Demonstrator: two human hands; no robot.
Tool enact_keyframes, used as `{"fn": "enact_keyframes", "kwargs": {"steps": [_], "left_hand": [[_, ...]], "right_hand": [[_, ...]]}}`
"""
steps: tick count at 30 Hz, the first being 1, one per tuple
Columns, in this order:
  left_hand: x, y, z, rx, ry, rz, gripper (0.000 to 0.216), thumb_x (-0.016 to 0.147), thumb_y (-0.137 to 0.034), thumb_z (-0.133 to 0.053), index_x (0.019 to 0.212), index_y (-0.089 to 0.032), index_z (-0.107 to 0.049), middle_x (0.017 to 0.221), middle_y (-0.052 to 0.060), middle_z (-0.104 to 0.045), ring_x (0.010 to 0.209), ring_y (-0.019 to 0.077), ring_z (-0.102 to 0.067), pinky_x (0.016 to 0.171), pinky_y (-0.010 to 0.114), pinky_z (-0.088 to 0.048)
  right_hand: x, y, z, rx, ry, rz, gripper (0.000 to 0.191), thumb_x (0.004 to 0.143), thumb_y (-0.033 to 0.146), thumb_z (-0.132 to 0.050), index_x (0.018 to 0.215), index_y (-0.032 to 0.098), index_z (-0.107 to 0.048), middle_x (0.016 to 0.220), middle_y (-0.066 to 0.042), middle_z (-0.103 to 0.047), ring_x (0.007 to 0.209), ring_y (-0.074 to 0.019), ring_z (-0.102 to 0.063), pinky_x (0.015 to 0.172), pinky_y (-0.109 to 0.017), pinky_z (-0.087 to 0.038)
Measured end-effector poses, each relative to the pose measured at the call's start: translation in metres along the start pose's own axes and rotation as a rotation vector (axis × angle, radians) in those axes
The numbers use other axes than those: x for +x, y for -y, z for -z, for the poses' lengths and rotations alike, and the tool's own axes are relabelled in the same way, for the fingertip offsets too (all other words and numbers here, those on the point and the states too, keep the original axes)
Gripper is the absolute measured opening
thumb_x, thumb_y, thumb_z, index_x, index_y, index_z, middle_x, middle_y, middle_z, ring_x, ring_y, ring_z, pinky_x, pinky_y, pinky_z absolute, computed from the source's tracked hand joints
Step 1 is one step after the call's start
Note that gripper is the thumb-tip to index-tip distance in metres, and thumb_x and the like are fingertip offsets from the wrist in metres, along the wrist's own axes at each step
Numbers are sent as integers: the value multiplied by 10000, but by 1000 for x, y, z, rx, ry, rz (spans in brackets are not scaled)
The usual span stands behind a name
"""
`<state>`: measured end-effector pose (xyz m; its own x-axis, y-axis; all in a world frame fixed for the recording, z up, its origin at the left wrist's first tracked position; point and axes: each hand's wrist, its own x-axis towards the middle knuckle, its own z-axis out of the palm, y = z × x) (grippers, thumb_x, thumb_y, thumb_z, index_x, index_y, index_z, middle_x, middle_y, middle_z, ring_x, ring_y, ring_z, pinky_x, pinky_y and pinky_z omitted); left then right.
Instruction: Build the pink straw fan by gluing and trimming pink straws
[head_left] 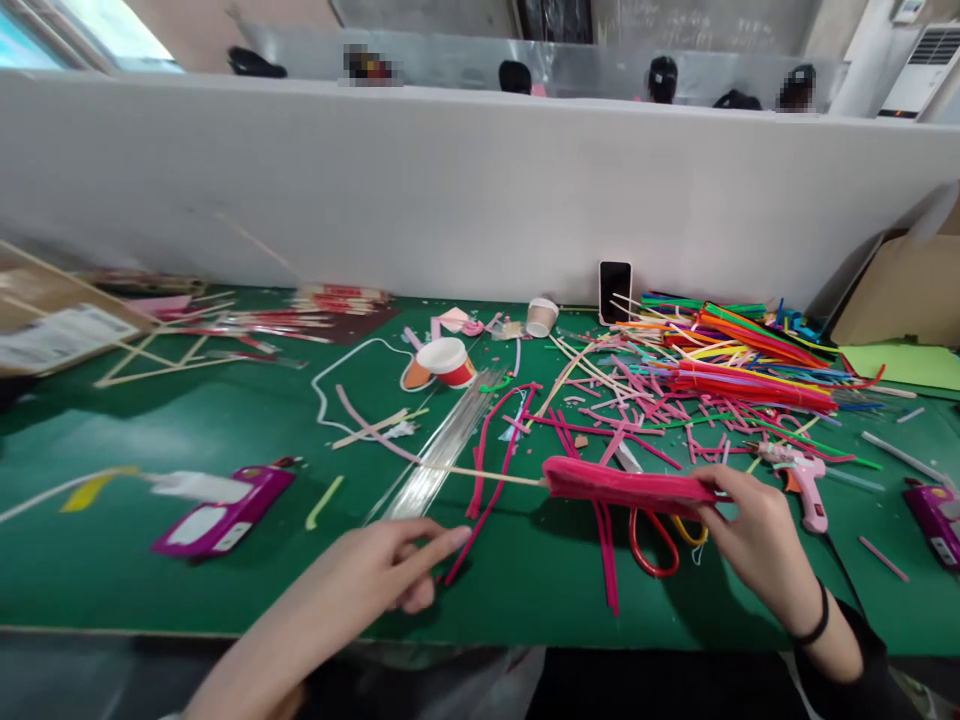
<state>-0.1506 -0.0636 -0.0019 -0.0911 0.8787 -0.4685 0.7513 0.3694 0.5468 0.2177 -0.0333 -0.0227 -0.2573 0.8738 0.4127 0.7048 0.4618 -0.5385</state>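
My right hand (765,535) is closed on the right end of a flat bright pink strip of pipe cleaners (630,482), held level above the table. A thin wooden stick (491,476) juts from the strip's left end. Lower left of it, my left hand (397,570) has its thumb and forefinger stretched out and the other fingers loosely bent, with nothing visible in them. Its fingertips are close to a long dark pink pipe cleaner (491,505); whether they touch cannot be told. Partly under the strip lie scissors with red and yellow handles (654,568).
Right: a pile of coloured pipe cleaners (750,385), a pink glue gun (806,485) with cord and a phone (615,292). Centre: clear glue sticks (439,450), paper cups (446,360). Left: a purple box (225,512), wooden sticks (255,325). A white partition (450,180) stands behind.
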Motion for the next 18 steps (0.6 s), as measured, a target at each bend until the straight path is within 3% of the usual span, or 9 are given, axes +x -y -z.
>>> {"fn": "enact_keyframes", "kwargs": {"steps": [2, 3, 5, 6, 8, 10, 13, 18], "left_hand": [[-12, -20, 1, 33, -325, -77, 484, 766, -682, -556, 808, -233, -732, 400, -50, -550, 391, 174, -532, 466, 266, -432], [-14, -34, -2, 9, -508, -152, 434, 791, -632, -571, 907, -248, -736, 446, -64, -563, 398, 159, -519, 449, 254, -415], [-8, -68, -17, -101, -810, -394, 353, 871, -509, -573, 1074, -249, -698, 657, -45, -677, 563, 155, -632, 541, 243, -479], [-2, -84, -27, -135, -897, -546, 326, 904, -439, -568, 1134, -230, -668, 796, -17, -724, 684, 162, -679, 649, 260, -523], [15, -111, -50, -36, -910, -845, 318, 934, -304, -561, 1229, -193, -610, 1010, 45, -743, 940, 196, -692, 881, 337, -525], [31, -127, -72, 90, -917, -968, 358, 948, -218, -533, 1302, -171, -553, 1098, 90, -726, 1010, 225, -670, 910, 382, -515], [46, -133, -93, 166, -951, -972, 399, 959, -169, -495, 1358, -162, -507, 984, 81, -740, 910, 233, -678, 811, 379, -530], [53, -124, -101, 193, -985, -879, 496, 978, -138, -454, 1469, -147, -385, 860, 63, -746, 780, 220, -672, 738, 363, -521]], "right_hand": [[9, 0, 2, -19, 35, 34, 255, 790, 67, -550, 946, 242, -647, 888, 8, -755, 782, -184, -703, 691, -267, -521], [13, 0, 2, -30, 52, 45, 265, 781, 55, -555, 943, 244, -644, 884, 12, -754, 776, -183, -701, 686, -266, -518], [20, 0, 3, -51, 78, 60, 277, 769, 41, -567, 940, 246, -639, 872, 19, -750, 768, -183, -698, 673, -265, -513], [23, 0, 4, -59, 86, 63, 275, 769, 39, -572, 940, 245, -636, 864, 21, -747, 763, -183, -698, 667, -265, -512], [27, 0, 3, -68, 92, 68, 271, 770, 35, -580, 938, 241, -632, 851, 24, -743, 756, -180, -699, 662, -263, -511], [29, 1, 2, -84, 74, 71, 283, 767, 26, -587, 948, 237, -633, 857, 22, -745, 760, -182, -702, 669, -269, -514], [29, 2, -1, -119, 45, 80, 296, 774, 31, -613, 991, 230, -638, 894, 11, -753, 785, -193, -709, 684, -282, -519], [23, 7, 1, -163, -92, 112, 322, 876, 227, -676, 1191, 219, -611, 1020, -35, -749, 877, -202, -705, 761, -310, -518]]}}
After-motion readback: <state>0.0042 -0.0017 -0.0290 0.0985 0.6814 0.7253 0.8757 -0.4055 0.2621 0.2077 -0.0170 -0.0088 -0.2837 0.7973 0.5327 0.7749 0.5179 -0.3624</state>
